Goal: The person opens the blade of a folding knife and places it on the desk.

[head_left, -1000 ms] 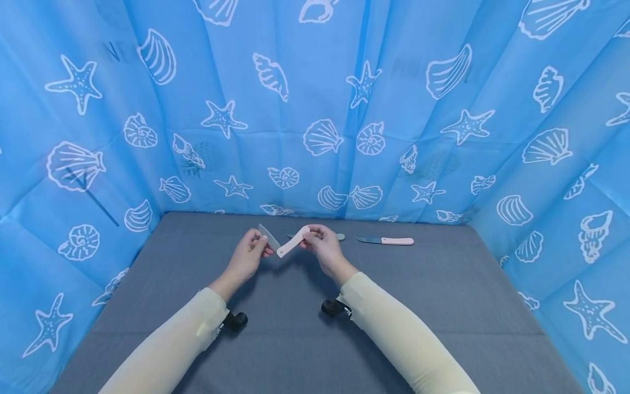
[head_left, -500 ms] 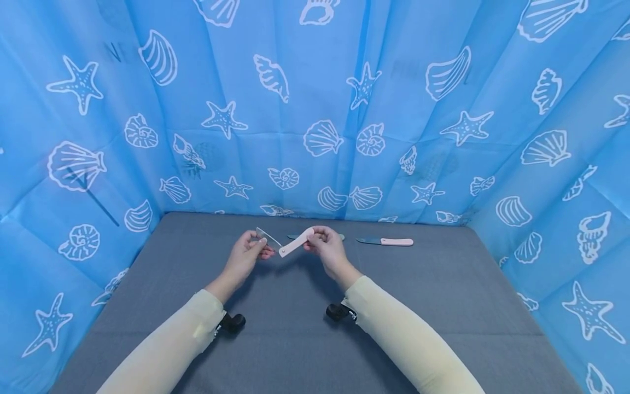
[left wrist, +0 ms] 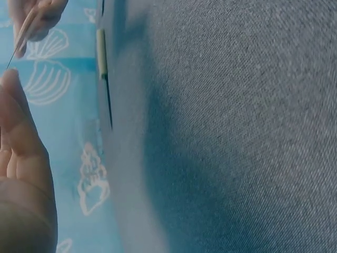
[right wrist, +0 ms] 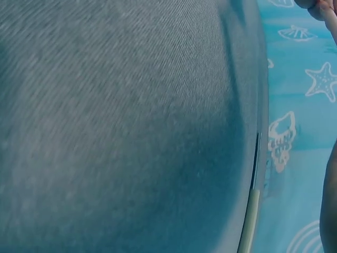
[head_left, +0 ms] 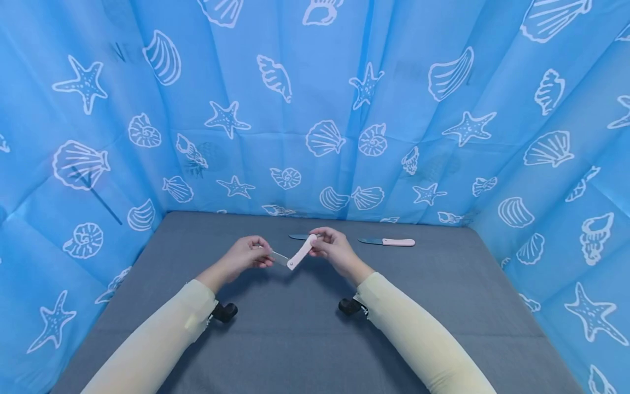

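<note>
A folding knife [head_left: 301,253] with a pale pink handle is held above the table, its blade [head_left: 279,258] swung partly out so that blade and handle form a wide V. My left hand [head_left: 250,253] pinches the blade near its tip between thumb and fingers. The far end of the handle is pinched by my right hand [head_left: 336,249]. In the left wrist view, the left thumb [left wrist: 18,105] meets the thin blade edge, with the other hand [left wrist: 42,18] beyond. The right wrist view catches only a sliver of the right hand [right wrist: 329,205].
Behind the right hand lies a knife with a green handle [left wrist: 101,52], its dark blade [head_left: 298,237] pointing left. Farther right rests an unfolded pink-handled knife [head_left: 398,242]. The grey cloth-covered table [head_left: 295,339] ends at a blue shell-patterned curtain [head_left: 315,109].
The V of blade and handle has moved slightly right and down. The blade has tilted flatter, widening its angle to the handle. Both hands keep their pinch, and the left hand has lowered slightly.
</note>
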The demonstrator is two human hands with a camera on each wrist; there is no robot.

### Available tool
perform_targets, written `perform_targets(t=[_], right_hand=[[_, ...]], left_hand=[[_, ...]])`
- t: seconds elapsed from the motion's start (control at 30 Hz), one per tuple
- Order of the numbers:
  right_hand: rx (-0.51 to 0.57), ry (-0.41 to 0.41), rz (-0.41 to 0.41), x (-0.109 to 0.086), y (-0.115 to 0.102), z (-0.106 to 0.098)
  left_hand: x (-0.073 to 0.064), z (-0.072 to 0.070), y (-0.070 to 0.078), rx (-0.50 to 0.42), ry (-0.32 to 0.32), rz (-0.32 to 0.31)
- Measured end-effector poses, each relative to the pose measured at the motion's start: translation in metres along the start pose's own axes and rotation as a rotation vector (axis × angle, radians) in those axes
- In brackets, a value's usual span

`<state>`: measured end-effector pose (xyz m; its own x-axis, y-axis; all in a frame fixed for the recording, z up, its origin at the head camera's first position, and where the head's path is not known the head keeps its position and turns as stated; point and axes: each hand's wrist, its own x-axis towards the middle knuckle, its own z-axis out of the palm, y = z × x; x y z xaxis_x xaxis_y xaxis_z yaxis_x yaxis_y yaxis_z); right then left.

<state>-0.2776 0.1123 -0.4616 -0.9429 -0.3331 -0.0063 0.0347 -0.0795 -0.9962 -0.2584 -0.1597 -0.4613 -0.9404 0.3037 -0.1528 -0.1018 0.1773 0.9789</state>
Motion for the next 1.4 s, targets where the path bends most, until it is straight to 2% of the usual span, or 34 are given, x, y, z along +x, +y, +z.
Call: perform_targets(t=[0.13,0.27,0.5,0.8,0.93,1.07,1.2,1.4], right_hand=[[-0.008,-0.031,0.015,0.0,0.001,-0.002],[0.001,-0.027,0.018,0.001,0.002,-0.004],[-0.006,-0.038,0.028,0.002,0.001,-0.004],[-0.008,-0.009,0.041,0.001,0.002,-0.001],[0.007,0.042,0.034,0.001,0.002,0.0],[0.053,0.093,0.003,0.001,0.002,0.001],[0.147,0.144,-0.027,0.001,0.001,0.003],[0.309,0.242,-0.036,0.0,-0.005,0.011]], left_hand=[[-0.002,-0.003,0.0,0.002,-0.021,-0.043],[-0.003,-0.004,-0.001,-0.024,-0.051,-0.073],[-0.005,-0.004,-0.001,-0.017,-0.1,-0.081],[-0.005,-0.007,-0.005,-0.007,-0.1,-0.091],[-0.003,-0.008,-0.007,-0.047,-0.061,-0.076],[-0.002,-0.008,-0.005,-0.102,0.013,-0.064],[-0.003,-0.003,-0.001,-0.178,0.093,-0.053],[-0.004,0.011,0.005,-0.327,0.236,0.013]])
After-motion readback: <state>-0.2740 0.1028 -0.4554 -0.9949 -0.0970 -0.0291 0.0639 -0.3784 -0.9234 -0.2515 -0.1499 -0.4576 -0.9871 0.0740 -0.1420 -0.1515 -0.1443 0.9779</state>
